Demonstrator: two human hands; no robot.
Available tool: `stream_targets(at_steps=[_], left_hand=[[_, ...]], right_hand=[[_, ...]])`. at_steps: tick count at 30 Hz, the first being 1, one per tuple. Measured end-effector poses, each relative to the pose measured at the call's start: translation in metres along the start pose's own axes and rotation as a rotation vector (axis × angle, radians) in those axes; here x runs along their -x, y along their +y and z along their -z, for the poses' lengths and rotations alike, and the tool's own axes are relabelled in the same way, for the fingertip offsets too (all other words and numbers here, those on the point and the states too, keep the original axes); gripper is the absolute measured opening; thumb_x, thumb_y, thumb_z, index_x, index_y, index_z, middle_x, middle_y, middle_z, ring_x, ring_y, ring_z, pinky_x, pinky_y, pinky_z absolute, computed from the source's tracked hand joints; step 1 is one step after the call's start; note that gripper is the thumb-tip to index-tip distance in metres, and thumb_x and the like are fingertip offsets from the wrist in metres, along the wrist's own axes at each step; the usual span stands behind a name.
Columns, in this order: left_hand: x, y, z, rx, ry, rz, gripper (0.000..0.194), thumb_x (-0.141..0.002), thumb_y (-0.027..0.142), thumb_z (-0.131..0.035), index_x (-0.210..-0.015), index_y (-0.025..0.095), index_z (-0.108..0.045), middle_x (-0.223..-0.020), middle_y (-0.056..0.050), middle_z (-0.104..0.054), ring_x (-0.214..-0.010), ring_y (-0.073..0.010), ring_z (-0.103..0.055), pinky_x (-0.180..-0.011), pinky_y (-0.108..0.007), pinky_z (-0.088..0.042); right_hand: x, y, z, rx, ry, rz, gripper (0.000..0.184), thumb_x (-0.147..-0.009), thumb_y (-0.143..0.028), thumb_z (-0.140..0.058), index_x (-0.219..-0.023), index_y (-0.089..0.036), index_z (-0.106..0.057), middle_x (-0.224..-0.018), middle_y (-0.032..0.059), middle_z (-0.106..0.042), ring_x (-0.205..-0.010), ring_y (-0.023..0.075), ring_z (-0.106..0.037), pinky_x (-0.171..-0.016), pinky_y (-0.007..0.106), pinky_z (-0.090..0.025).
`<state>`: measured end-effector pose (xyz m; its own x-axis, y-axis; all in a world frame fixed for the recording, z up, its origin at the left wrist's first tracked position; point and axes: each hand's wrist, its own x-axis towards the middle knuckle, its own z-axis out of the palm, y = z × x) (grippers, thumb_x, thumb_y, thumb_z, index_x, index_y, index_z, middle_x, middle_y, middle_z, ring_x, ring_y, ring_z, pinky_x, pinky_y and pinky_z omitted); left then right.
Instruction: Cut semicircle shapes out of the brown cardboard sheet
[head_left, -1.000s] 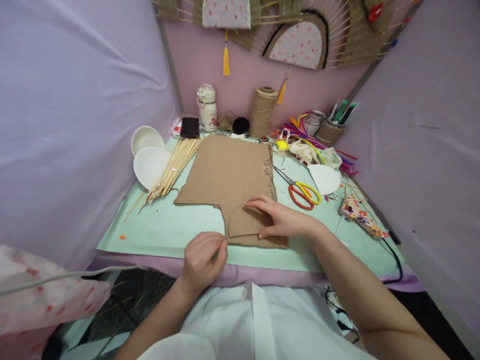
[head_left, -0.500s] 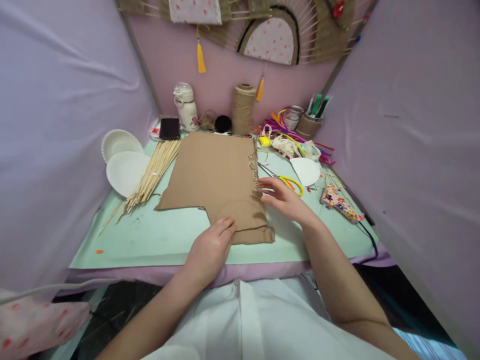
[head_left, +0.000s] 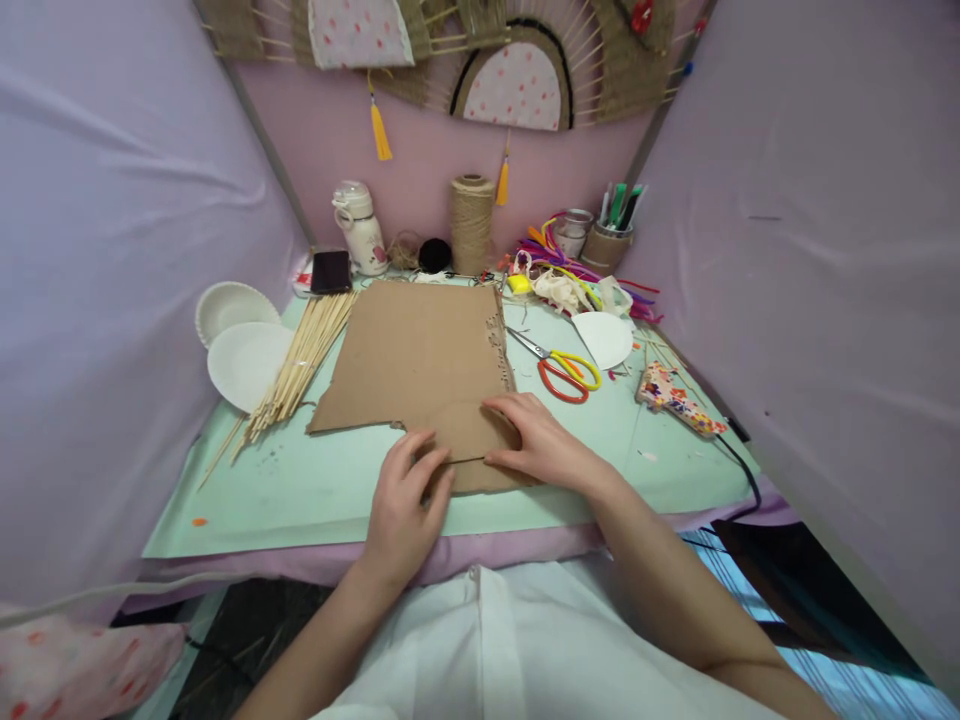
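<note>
A large brown cardboard sheet (head_left: 420, 345) lies flat on the table, with a notch cut from its lower left and a torn right edge. At its near end a second cardboard layer (head_left: 487, 476) shows below a dark seam. My left hand (head_left: 405, 495) rests at the left of this narrow end, its fingers bent and apart. From the right, my right hand (head_left: 544, 445) touches the top of the cardboard, with thumb and fingers spread. Scissors (head_left: 562, 368) with red and yellow handles lie right of the sheet.
Bamboo sticks (head_left: 304, 350) and white paper plates (head_left: 244, 365) lie on the left. A bottle (head_left: 360, 228), a twine spool (head_left: 472, 225) and a pen pot (head_left: 606, 245) stand along the back. To the right is a patterned glue gun (head_left: 679, 400) with a black cord.
My right hand has moved left and nearer, from the torn edge onto the cardboard's near end, uncovering the red scissor handle. My left hand has shifted slightly left and its fingers have spread.
</note>
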<state>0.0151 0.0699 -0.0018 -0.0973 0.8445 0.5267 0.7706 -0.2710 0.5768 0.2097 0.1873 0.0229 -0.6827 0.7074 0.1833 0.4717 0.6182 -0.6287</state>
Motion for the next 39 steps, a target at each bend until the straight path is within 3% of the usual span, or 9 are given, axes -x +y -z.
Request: stream_targets(at_steps=[3, 7, 12, 17, 20, 23, 26, 31, 39], left_hand=[[0.001, 0.002, 0.013, 0.162, 0.091, 0.264, 0.031, -0.083, 0.024, -0.061, -0.113, 0.024, -0.062, -0.129, -0.010, -0.052, -0.125, -0.0256, -0.047, -0.106, -0.046, -0.038], [0.001, 0.009, 0.034, 0.719, 0.086, 0.731, 0.033, -0.081, 0.031, -0.064, -0.113, 0.026, -0.059, -0.133, -0.008, -0.051, -0.129, -0.0250, -0.045, -0.107, -0.044, -0.038], [-0.011, 0.019, 0.051, 1.064, 0.005, 1.034, 0.034, -0.074, 0.026, -0.072, -0.106, 0.023, -0.062, -0.139, -0.008, -0.046, -0.121, -0.0283, -0.054, -0.097, -0.042, -0.048], [-0.026, 0.016, 0.039, 1.142, 0.023, 1.103, 0.040, -0.070, 0.015, -0.074, -0.107, 0.018, -0.060, -0.113, -0.010, -0.065, -0.091, -0.0178, -0.068, -0.080, -0.027, -0.055], [-0.034, 0.015, 0.023, 1.209, -0.086, 1.124, 0.027, -0.073, 0.018, -0.073, -0.097, 0.014, -0.061, -0.091, -0.008, -0.070, -0.077, -0.0145, -0.068, -0.069, -0.023, -0.056], [-0.039, 0.017, 0.007, 1.252, -0.284, 1.158, 0.024, -0.076, 0.021, -0.070, -0.098, 0.014, -0.063, -0.101, -0.012, -0.071, -0.086, -0.0203, -0.069, -0.072, -0.031, -0.058], [-0.041, 0.023, -0.003, 1.288, -0.339, 1.189, 0.031, -0.077, 0.020, -0.069, -0.107, 0.016, -0.061, -0.114, -0.013, -0.068, -0.097, -0.0251, -0.068, -0.080, -0.040, -0.058], [-0.040, 0.032, -0.017, 1.377, -0.259, 1.158, 0.032, -0.080, 0.017, -0.067, -0.111, 0.019, -0.060, -0.117, -0.011, -0.067, -0.100, -0.0235, -0.067, -0.087, -0.043, -0.056], [-0.046, 0.046, -0.049, 1.544, -0.034, 1.057, 0.018, -0.083, 0.020, -0.065, -0.101, 0.018, -0.061, -0.117, -0.008, -0.067, -0.110, -0.0208, -0.062, -0.099, -0.047, -0.048]], right_hand=[[-0.002, 0.005, 0.004, -0.121, 0.186, -0.132, 0.057, -0.071, -0.037, -0.073, -0.123, -0.021, -0.055, -0.122, 0.0101, -0.059, -0.111, 0.0258, -0.054, -0.096, 0.044, -0.043], [0.001, 0.016, 0.015, -0.427, 0.463, -0.378, 0.049, -0.070, -0.046, -0.073, -0.109, -0.021, -0.060, -0.119, 0.0098, -0.061, -0.103, 0.0247, -0.058, -0.087, 0.042, -0.047], [0.006, 0.017, 0.010, -0.798, 0.486, -0.485, 0.047, -0.066, -0.048, -0.075, -0.102, -0.021, -0.060, -0.113, 0.0082, -0.062, -0.101, 0.0225, -0.059, -0.084, 0.038, -0.049], [0.005, 0.011, 0.003, -0.874, 0.537, -0.527, 0.045, -0.063, -0.047, -0.078, -0.096, -0.021, -0.062, -0.099, 0.0051, -0.065, -0.093, 0.0203, -0.060, -0.080, 0.034, -0.048], [0.004, 0.008, 0.007, -0.872, 0.572, -0.530, 0.044, -0.063, -0.046, -0.077, -0.096, -0.020, -0.062, -0.103, 0.0052, -0.065, -0.093, 0.0204, -0.060, -0.081, 0.034, -0.048], [0.004, 0.008, 0.011, -0.838, 0.538, -0.500, 0.044, -0.065, -0.047, -0.076, -0.096, -0.020, -0.061, -0.104, 0.0064, -0.064, -0.097, 0.0217, -0.059, -0.084, 0.036, -0.047], [0.007, 0.008, 0.017, -0.666, 0.581, -0.462, 0.047, -0.066, -0.049, -0.074, -0.100, -0.019, -0.059, -0.108, 0.0088, -0.063, -0.101, 0.0237, -0.058, -0.087, 0.040, -0.047], [0.014, -0.002, 0.022, -0.230, 0.656, -0.371, 0.048, -0.071, -0.049, -0.071, -0.106, -0.020, -0.055, -0.111, 0.0112, -0.061, -0.098, 0.0258, -0.058, -0.083, 0.042, -0.047], [0.007, -0.007, -0.017, 0.172, 0.558, -0.253, 0.046, -0.077, -0.047, -0.066, -0.108, -0.017, -0.053, -0.104, 0.0142, -0.057, -0.101, 0.0312, -0.052, -0.085, 0.046, -0.045]])
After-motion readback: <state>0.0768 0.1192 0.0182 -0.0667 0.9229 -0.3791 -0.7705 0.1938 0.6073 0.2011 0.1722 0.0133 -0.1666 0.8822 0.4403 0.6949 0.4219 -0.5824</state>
